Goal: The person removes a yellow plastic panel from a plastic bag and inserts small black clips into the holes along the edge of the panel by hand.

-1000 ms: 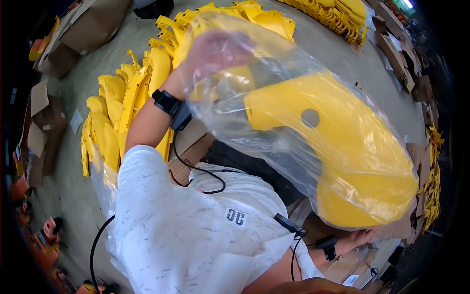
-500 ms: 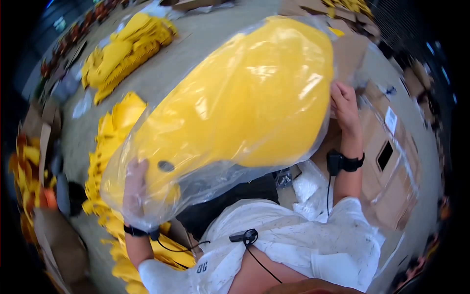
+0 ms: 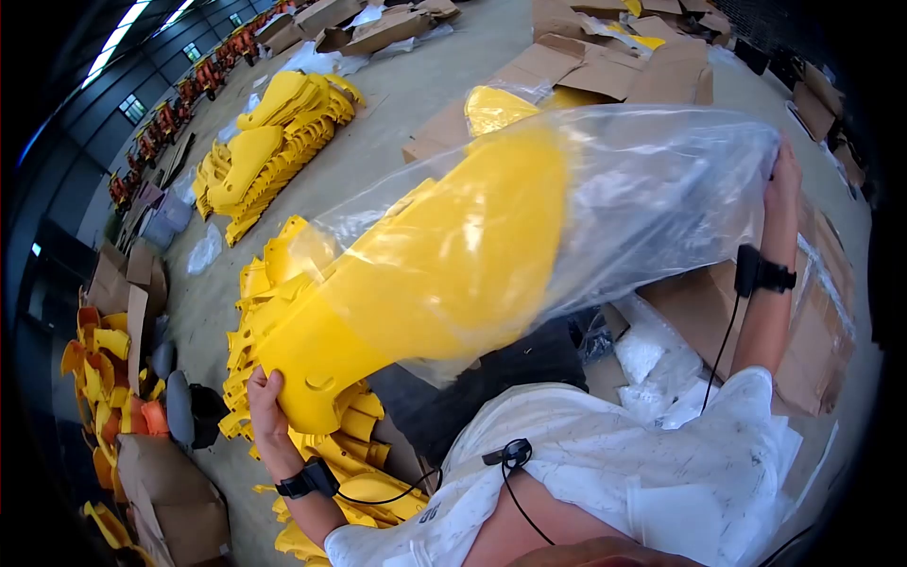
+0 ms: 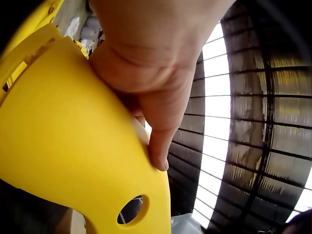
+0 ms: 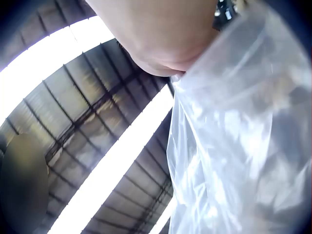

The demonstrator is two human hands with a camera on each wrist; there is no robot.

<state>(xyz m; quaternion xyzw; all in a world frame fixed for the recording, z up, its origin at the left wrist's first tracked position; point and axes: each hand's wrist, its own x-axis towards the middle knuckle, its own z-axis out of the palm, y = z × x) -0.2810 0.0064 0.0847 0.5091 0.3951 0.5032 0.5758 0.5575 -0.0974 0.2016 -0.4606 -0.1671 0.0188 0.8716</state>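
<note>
A large curved yellow plastic panel [image 3: 359,302] stretches across the front of the person in the head view. My left hand [image 3: 266,404] grips its bare narrow end, near a round hole; in the left wrist view the thumb [image 4: 159,148] lies along the panel's edge. A clear plastic bag [image 3: 652,208] covers the panel's wide end and trails loose to the right. At the bag's far end, my right hand [image 3: 782,184] holds the bunched film. The right wrist view shows the bag [image 5: 224,146] hanging from that hand, its fingertips mostly hidden.
Stacked yellow panels [image 3: 255,331] lie close by on the left, with another pile [image 3: 274,142] farther back. Flattened cardboard [image 3: 605,66] covers floor behind the bag. A cardboard box [image 3: 822,331] stands by the right arm, and white plastic wrapping [image 3: 652,364] lies near the body.
The panel swung round, narrow end to the left. The right hand moved right with the bag, which has slid off the narrow end; the left hand now grips bare plastic there.
</note>
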